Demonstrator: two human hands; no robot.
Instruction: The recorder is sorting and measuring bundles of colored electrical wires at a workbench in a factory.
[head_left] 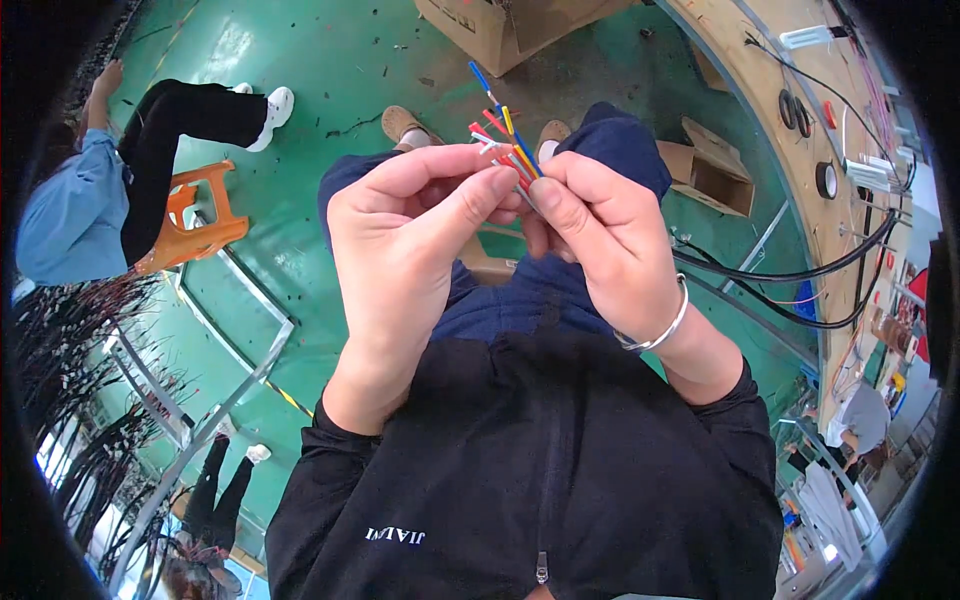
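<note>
Left hand (415, 225) & right hand (600, 240) both pinch a bunch of thin colored wires (505, 140), fingers closed on them. Cardboard box (715, 165) sits on green floor (330, 60) nearby.

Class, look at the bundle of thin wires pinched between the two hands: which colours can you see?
Blue, red, yellow and white wires, seen best in the head view.

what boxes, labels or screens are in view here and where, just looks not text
Large cardboard box: top centre on the green floor, brown, open flaps.
Small cardboard box: right of the hands, beside the wooden board, brown, open, lying tilted.
No screens or signs can be made out.
</note>
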